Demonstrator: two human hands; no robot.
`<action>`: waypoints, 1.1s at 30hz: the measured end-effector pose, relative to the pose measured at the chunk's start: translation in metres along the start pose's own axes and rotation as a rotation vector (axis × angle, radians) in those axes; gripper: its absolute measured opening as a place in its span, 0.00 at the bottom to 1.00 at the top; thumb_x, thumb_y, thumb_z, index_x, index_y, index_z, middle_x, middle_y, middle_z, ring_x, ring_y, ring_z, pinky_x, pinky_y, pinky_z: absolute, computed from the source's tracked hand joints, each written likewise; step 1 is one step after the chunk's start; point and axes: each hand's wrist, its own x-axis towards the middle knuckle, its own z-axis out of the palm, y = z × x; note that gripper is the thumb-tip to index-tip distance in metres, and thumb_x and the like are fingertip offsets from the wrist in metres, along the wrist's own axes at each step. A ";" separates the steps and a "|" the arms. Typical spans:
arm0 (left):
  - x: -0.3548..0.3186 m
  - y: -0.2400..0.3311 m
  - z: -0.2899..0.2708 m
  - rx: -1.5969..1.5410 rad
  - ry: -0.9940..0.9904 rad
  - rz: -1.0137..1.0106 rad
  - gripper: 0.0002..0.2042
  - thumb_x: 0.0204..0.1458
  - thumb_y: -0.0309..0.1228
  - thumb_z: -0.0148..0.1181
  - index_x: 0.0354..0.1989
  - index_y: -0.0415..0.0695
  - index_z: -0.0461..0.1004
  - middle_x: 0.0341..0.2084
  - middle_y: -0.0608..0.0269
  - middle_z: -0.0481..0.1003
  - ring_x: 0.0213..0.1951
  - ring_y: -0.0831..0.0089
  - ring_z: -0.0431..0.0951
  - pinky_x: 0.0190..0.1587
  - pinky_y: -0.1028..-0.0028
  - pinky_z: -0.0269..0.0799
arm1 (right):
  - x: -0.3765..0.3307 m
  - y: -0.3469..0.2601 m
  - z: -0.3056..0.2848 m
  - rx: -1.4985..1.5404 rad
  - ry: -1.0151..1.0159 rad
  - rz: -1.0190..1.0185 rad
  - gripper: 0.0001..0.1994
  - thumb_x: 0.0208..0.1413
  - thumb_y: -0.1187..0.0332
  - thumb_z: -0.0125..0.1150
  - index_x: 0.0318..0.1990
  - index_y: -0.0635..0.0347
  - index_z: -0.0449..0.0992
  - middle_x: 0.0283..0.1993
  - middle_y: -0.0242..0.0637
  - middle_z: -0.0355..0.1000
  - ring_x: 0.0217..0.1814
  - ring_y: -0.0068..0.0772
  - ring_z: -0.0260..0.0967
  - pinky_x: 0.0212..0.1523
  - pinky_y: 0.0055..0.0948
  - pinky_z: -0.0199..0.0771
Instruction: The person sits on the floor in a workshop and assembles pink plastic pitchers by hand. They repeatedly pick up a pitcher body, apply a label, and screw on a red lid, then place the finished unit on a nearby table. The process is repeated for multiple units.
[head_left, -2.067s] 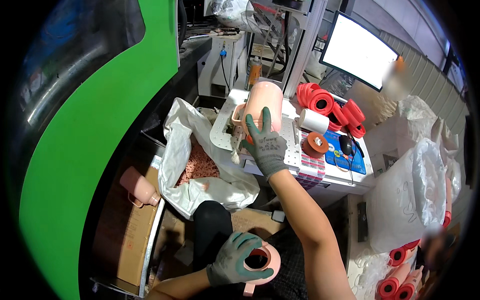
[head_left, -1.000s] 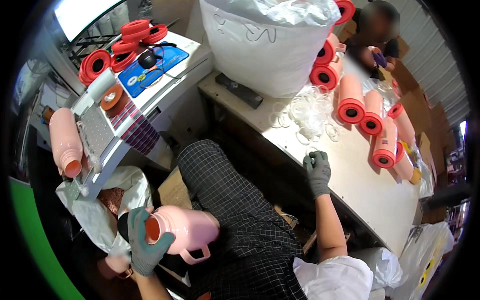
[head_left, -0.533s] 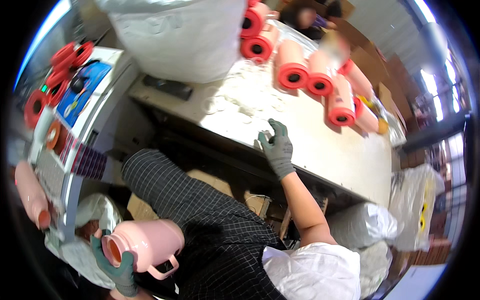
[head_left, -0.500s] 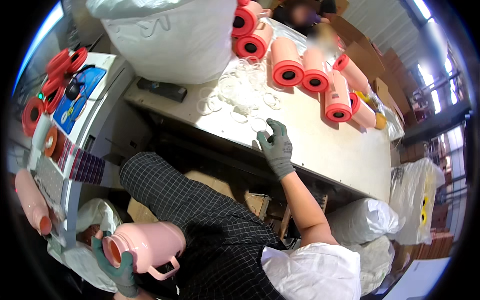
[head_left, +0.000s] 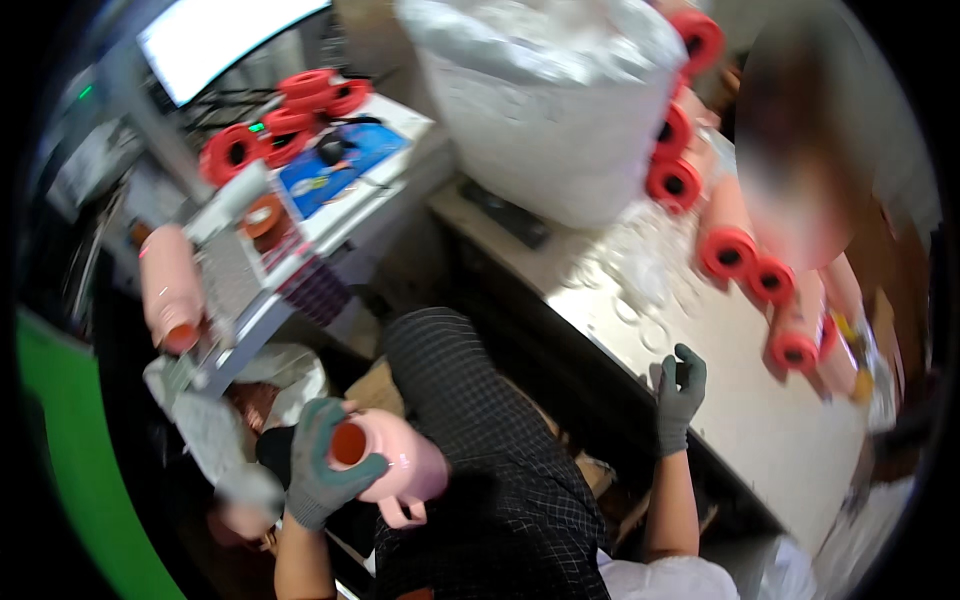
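My left hand (head_left: 322, 470), in a grey-green glove, is closed around the neck of a pink jug body (head_left: 412, 458). The jug lies tilted over my lap, its round orange-brown mouth toward the left and its handle pointing down. My right hand (head_left: 680, 402), gloved alike, is over the front edge of the white table (head_left: 755, 455). Its thumb and fingers are bent but apart, with nothing visible between them. Just beyond the fingertips lies a thin white ring (head_left: 654, 336). Farther back is a pile of similar white rings (head_left: 640, 262).
A big white sack (head_left: 545, 130) stands on the table beside a dark bar-shaped object (head_left: 505, 213). Several pink jugs with red bases (head_left: 727, 252) lie at the right. On the left, a side table holds red rings (head_left: 308, 92), a blue mat (head_left: 345, 165) and another pink jug body (head_left: 172, 285).
My view has swung left, so the tables shift rightward in it. My left hand keeps its hold on the jug body. My right hand stays near the loose ring, its fingers more bent.
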 end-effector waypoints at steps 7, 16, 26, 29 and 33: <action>-0.006 0.006 -0.011 0.244 0.008 0.177 0.35 0.39 0.40 0.82 0.57 0.40 0.76 0.47 0.53 0.77 0.48 0.51 0.77 0.54 0.57 0.74 | -0.001 -0.132 0.208 0.296 -0.514 -0.508 0.10 0.61 0.73 0.69 0.48 0.62 0.81 0.46 0.41 0.79 0.47 0.38 0.78 0.49 0.34 0.78; -0.028 -0.034 -0.025 0.163 0.194 0.021 0.30 0.39 0.44 0.83 0.47 0.41 0.78 0.43 0.53 0.81 0.45 0.52 0.79 0.49 0.57 0.75 | -0.002 -0.290 0.497 0.389 -0.661 -1.013 0.16 0.58 0.62 0.69 0.51 0.58 0.78 0.51 0.48 0.77 0.52 0.52 0.77 0.53 0.46 0.76; -0.087 -0.159 0.024 0.466 -0.096 -0.380 0.32 0.48 0.40 0.76 0.60 0.41 0.72 0.54 0.48 0.71 0.58 0.46 0.71 0.63 0.53 0.65 | 0.086 -0.366 0.684 -0.409 -0.230 -1.301 0.56 0.41 0.59 0.80 0.79 0.48 0.53 0.80 0.47 0.54 0.81 0.52 0.53 0.73 0.54 0.59; -0.099 -0.185 0.040 0.442 -0.159 -0.463 0.34 0.48 0.42 0.77 0.62 0.39 0.71 0.55 0.47 0.69 0.59 0.46 0.69 0.64 0.53 0.64 | 0.089 -0.382 0.703 -0.587 -0.336 -1.350 0.56 0.39 0.61 0.79 0.79 0.47 0.53 0.81 0.46 0.52 0.83 0.51 0.50 0.75 0.52 0.56; -0.087 -0.195 0.039 0.367 -0.160 -0.478 0.34 0.48 0.41 0.77 0.61 0.39 0.71 0.55 0.46 0.69 0.59 0.46 0.69 0.64 0.53 0.64 | 0.109 -0.388 0.723 -0.564 -0.451 -1.380 0.50 0.40 0.63 0.75 0.76 0.47 0.59 0.71 0.45 0.65 0.75 0.53 0.61 0.72 0.50 0.60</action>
